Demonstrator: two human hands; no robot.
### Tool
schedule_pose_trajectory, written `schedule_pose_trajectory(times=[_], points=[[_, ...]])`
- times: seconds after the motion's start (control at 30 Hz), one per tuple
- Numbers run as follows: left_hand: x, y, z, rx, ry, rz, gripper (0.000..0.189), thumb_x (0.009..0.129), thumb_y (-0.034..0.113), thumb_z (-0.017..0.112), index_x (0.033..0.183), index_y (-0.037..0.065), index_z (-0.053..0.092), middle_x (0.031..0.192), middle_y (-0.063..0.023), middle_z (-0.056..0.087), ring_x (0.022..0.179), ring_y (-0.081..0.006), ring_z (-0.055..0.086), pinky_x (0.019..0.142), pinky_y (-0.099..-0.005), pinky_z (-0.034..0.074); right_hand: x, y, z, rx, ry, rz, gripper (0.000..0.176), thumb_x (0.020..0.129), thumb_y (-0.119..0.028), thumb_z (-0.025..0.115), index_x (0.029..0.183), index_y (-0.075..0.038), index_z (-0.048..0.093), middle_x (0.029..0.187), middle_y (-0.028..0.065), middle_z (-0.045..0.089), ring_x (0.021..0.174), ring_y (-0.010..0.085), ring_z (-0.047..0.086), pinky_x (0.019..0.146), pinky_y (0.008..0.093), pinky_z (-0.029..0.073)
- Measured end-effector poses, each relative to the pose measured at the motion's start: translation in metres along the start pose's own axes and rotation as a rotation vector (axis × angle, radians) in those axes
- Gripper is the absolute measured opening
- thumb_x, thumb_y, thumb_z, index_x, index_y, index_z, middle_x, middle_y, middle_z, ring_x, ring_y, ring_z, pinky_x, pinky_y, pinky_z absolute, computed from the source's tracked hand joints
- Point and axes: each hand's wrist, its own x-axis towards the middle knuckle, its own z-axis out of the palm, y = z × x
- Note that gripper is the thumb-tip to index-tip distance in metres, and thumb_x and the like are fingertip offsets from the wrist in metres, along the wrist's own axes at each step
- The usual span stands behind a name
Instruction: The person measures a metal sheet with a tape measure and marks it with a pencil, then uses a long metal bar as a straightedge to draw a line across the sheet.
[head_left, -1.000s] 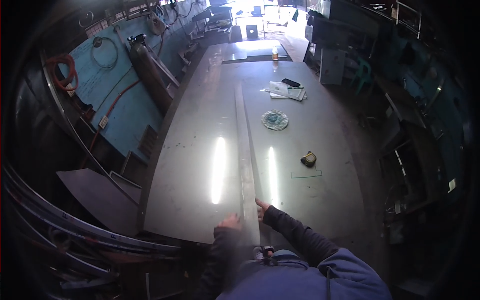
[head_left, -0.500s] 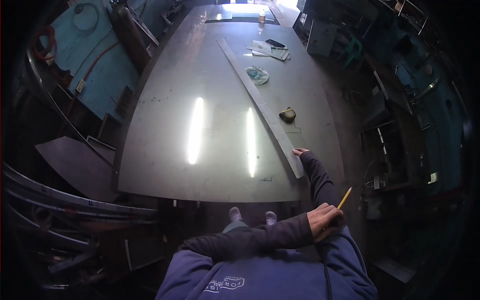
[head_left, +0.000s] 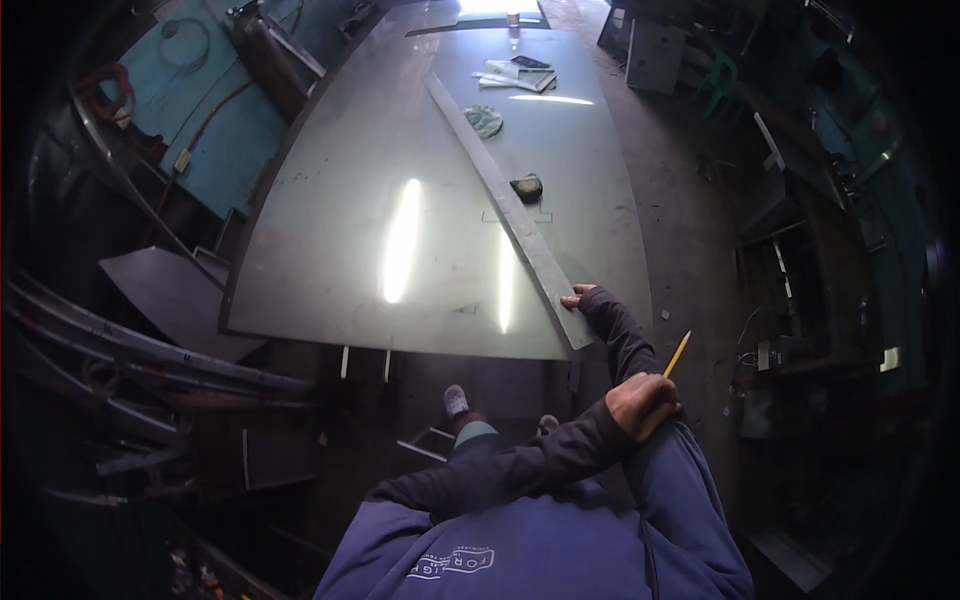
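Note:
A long flat metal strip (head_left: 515,215) lies slantwise across the sheet-metal tabletop (head_left: 330,250), its near end close to the front right corner. My right hand (head_left: 578,297) grips the strip's right edge near that end, thumb and fingers closed on it. Crossed over my body, my left hand (head_left: 640,405) is closed around a yellow pencil (head_left: 678,353), which points up and right. The same hand rests against my right sleeve. Beside the strip sits a tape measure (head_left: 527,188), near a thin drawn outline that passes under the strip.
A crumpled cloth (head_left: 483,122) lies beside the strip, farther off. Beyond it are papers (head_left: 515,77) with a dark phone (head_left: 531,62) and a small bottle (head_left: 513,18). Metal lengths (head_left: 150,345) are stacked at the left. A green chair (head_left: 718,80) stands at the right.
The strip's near part has slid right across the tabletop with my right hand, closer to the tape measure. My view has shifted and my feet have moved. The pencil stays in my left hand.

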Motion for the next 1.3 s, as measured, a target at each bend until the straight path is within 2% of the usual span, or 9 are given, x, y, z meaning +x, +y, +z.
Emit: schedule_pose_trajectory(times=[0.2,0.37,0.53,0.67,0.93,1.07,1.2,1.27,1.3], points=[[-0.033,0.030,0.012,-0.197,-0.227,-0.211,0.017,0.079,0.009,0.066,0.093,0.006,0.058,0.080,-0.0096,0.061,0.072,-0.0269,0.062,0.066,-0.0325,0.051,-0.026,0.020,-0.004,0.010,0.054,-0.057,0.063,0.075,-0.032,0.075,0.124,0.001,0.053,0.106,0.0131,0.065,0.090,0.0212,0.063,0.078,0.0353,0.049],[-0.009,0.017,0.037,0.096,0.099,0.036,0.016,0.078,0.009,0.066,0.090,0.005,0.057,0.080,-0.0108,0.058,0.076,-0.0277,0.060,0.068,-0.0359,0.049,-0.015,-0.001,0.012,-0.316,-0.100,-0.050,0.067,0.077,-0.037,0.072,0.124,0.007,0.051,0.114,0.0204,0.061,0.103,0.0241,0.060,0.086,0.0358,0.047],[0.008,0.003,0.040,0.170,0.046,0.135,0.017,0.078,0.010,0.067,0.091,0.004,0.058,0.080,-0.0116,0.059,0.076,-0.0293,0.060,0.069,-0.0362,0.050,-0.046,-0.018,0.032,-0.324,-0.082,-0.161,0.075,0.074,-0.044,0.071,0.122,0.009,0.050,0.111,0.0236,0.062,0.100,0.0314,0.062,0.083,0.0389,0.050],[-0.016,-0.012,0.002,0.302,0.164,0.116,0.024,0.075,0.006,0.072,0.096,0.004,0.060,0.083,-0.0115,0.062,0.077,-0.0273,0.064,0.068,-0.0351,0.052,-0.072,0.005,0.028,-0.328,-0.172,-0.219,0.044,0.081,-0.033,0.067,0.106,0.002,0.061,0.089,0.0174,0.067,0.078,0.0235,0.064,0.068,0.0394,0.050],[-0.107,-0.153,-0.119,-0.031,0.616,-0.688,0.050,0.082,0.029,0.072,0.119,0.005,0.047,0.098,-0.0085,0.064,0.089,-0.0187,0.063,0.069,-0.0284,0.052,-0.129,0.004,0.025,-0.252,-0.177,-0.417,0.047,0.080,-0.032,0.068,0.108,0.004,0.056,0.096,0.0209,0.065,0.089,0.0265,0.063,0.079,0.0354,0.048],[-0.033,-0.163,-0.139,-0.385,0.696,-0.929,0.069,0.078,0.045,0.072,0.124,0.002,0.045,0.091,-0.0058,0.061,0.080,-0.0166,0.060,0.064,-0.0305,0.051,-0.157,-0.035,0.030,-0.291,-0.201,-0.433,0.058,0.075,-0.047,0.066,0.098,0.005,0.056,0.090,0.0281,0.061,0.091,0.0415,0.060,0.077,0.0428,0.048],[0.024,-0.235,-0.181,0.137,0.487,-1.023,0.099,0.059,0.058,0.081,0.121,-0.011,0.044,0.096,-0.0118,0.056,0.083,-0.0208,0.056,0.074,-0.0336,0.049,-0.166,-0.043,0.046,-0.333,-0.226,-0.513,0.060,0.075,-0.051,0.068,0.099,0.002,0.053,0.090,0.0268,0.062,0.088,0.0418,0.061,0.076,0.0437,0.049],[0.045,-0.242,-0.176,0.332,0.565,-0.884,0.063,0.064,0.047,0.082,0.095,-0.001,0.057,0.076,-0.0068,0.060,0.055,-0.0120,0.050,0.054,-0.0268,0.043,-0.178,-0.045,0.044,-0.313,-0.310,-0.537,0.059,0.076,-0.049,0.068,0.106,0.001,0.053,0.090,0.0224,0.064,0.086,0.0393,0.062,0.075,0.0430,0.049],[0.044,-0.269,-0.184,0.462,0.620,-0.846,0.063,0.060,0.039,0.086,0.097,-0.003,0.057,0.081,-0.0095,0.062,0.063,-0.0174,0.057,0.060,-0.0300,0.047,-0.178,-0.035,0.040,-0.342,-0.350,-0.575,0.058,0.078,-0.047,0.067,0.110,-0.001,0.053,0.089,0.0199,0.065,0.084,0.0375,0.063,0.074,0.0423,0.050]])
